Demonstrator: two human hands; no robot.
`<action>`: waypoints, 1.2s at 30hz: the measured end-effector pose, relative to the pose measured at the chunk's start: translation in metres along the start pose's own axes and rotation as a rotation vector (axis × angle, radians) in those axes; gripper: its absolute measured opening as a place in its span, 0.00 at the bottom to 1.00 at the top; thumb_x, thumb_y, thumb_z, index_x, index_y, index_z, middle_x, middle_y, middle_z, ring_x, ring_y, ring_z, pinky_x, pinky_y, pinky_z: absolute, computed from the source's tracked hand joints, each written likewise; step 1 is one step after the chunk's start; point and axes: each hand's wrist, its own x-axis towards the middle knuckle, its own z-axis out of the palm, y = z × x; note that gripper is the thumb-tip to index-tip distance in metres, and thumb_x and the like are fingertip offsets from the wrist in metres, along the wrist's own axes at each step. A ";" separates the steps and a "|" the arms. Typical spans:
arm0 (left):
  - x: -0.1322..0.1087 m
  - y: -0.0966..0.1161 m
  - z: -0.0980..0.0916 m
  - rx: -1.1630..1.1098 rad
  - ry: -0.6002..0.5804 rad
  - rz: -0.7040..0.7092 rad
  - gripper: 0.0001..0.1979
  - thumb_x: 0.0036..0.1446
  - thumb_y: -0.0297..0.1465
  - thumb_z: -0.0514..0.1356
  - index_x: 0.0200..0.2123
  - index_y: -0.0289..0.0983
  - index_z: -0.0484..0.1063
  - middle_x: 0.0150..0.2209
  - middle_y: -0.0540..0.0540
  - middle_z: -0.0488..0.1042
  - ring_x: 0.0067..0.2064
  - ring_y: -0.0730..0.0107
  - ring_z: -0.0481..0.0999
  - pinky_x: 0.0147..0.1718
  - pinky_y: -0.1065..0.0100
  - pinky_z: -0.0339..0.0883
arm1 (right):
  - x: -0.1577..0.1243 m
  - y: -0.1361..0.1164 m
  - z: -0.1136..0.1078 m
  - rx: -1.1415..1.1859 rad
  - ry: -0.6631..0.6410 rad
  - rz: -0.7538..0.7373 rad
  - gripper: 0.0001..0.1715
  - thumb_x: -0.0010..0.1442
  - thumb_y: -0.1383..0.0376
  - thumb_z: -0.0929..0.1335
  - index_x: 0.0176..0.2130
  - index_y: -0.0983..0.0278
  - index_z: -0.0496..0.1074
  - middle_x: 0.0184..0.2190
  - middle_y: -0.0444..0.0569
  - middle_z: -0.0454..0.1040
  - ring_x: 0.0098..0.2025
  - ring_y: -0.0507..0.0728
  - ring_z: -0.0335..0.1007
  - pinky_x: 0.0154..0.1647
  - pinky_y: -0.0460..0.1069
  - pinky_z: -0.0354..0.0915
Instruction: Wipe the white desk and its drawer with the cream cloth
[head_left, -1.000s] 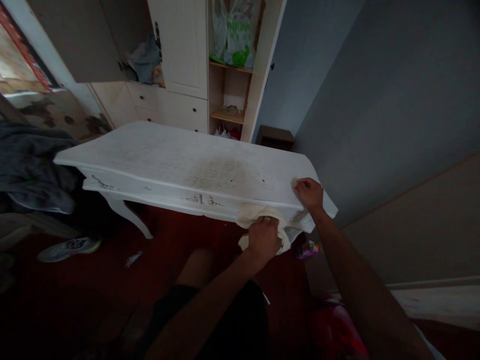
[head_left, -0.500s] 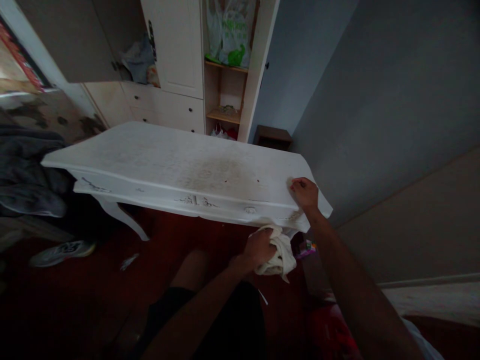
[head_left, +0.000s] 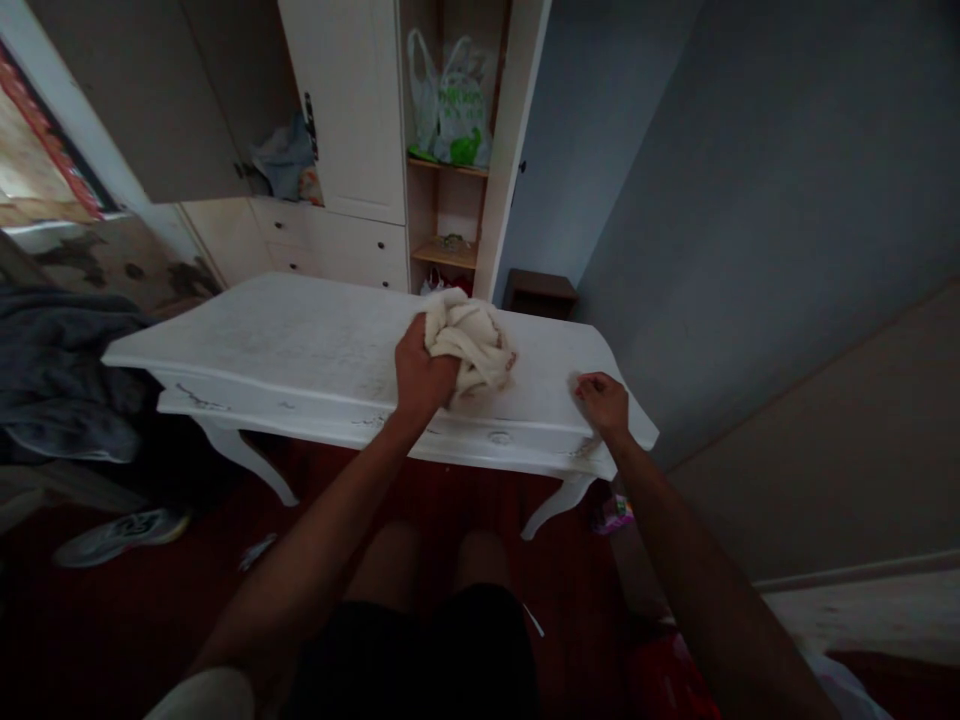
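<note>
My left hand (head_left: 424, 370) grips a bunched cream cloth (head_left: 472, 340) over the middle of a white table (head_left: 300, 325). The cloth covers most of the greyish dirty patch on the tabletop. Toward the table's right end is my right hand (head_left: 602, 402), low over the top, its fingers curled together. Whether anything small is between those fingertips I cannot make out. Carved trim runs along the table's front edge, and its legs are curved.
Behind the table stands a white wardrobe (head_left: 345, 130) with plastic bags (head_left: 457, 110) on a shelf. A grey wall (head_left: 750, 250) bounds the right side. Dark grey fabric (head_left: 67, 370) lies at left, above a sneaker (head_left: 120, 537) on the red floor.
My left hand has lifted the cloth from below the table's front edge and brought it up and left onto the tabletop. My right hand stays near the right end.
</note>
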 end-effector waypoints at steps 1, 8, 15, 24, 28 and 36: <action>0.008 -0.008 0.007 0.064 0.006 0.019 0.18 0.47 0.24 0.57 0.43 0.37 0.74 0.40 0.47 0.78 0.41 0.63 0.75 0.44 0.63 0.71 | 0.000 0.000 0.000 -0.002 -0.005 0.004 0.12 0.52 0.61 0.65 0.31 0.63 0.76 0.25 0.47 0.79 0.30 0.57 0.74 0.37 0.51 0.67; 0.007 -0.049 0.062 0.410 -0.263 0.022 0.16 0.52 0.26 0.58 0.46 0.36 0.72 0.47 0.40 0.76 0.50 0.55 0.74 0.51 0.60 0.67 | -0.001 -0.002 -0.002 -0.037 -0.005 0.012 0.13 0.51 0.60 0.65 0.32 0.63 0.77 0.26 0.47 0.80 0.30 0.57 0.74 0.36 0.50 0.65; -0.003 -0.066 0.070 0.547 -0.661 0.100 0.25 0.53 0.35 0.63 0.53 0.31 0.69 0.52 0.33 0.74 0.55 0.49 0.73 0.57 0.57 0.64 | -0.001 -0.003 -0.003 -0.048 -0.008 -0.004 0.15 0.50 0.59 0.64 0.31 0.63 0.77 0.26 0.49 0.80 0.31 0.58 0.74 0.37 0.50 0.66; -0.008 -0.041 0.014 0.585 -0.649 -0.072 0.29 0.53 0.35 0.63 0.58 0.35 0.64 0.54 0.36 0.74 0.56 0.53 0.73 0.54 0.59 0.66 | -0.001 -0.004 -0.004 -0.085 -0.015 -0.013 0.15 0.50 0.59 0.64 0.32 0.63 0.76 0.27 0.49 0.80 0.32 0.58 0.75 0.39 0.51 0.66; -0.012 -0.035 0.012 0.715 -0.527 -0.276 0.21 0.53 0.37 0.63 0.49 0.34 0.68 0.47 0.33 0.76 0.49 0.48 0.77 0.46 0.56 0.70 | -0.002 -0.007 -0.005 -0.117 -0.021 -0.026 0.15 0.51 0.59 0.63 0.32 0.63 0.76 0.27 0.49 0.80 0.32 0.58 0.74 0.39 0.51 0.66; -0.013 -0.041 0.066 0.273 -0.494 -0.379 0.18 0.50 0.26 0.63 0.46 0.35 0.68 0.40 0.40 0.79 0.46 0.56 0.79 0.45 0.61 0.71 | -0.002 -0.006 -0.005 -0.117 -0.012 -0.016 0.16 0.50 0.58 0.63 0.32 0.63 0.77 0.26 0.49 0.80 0.32 0.59 0.75 0.39 0.52 0.66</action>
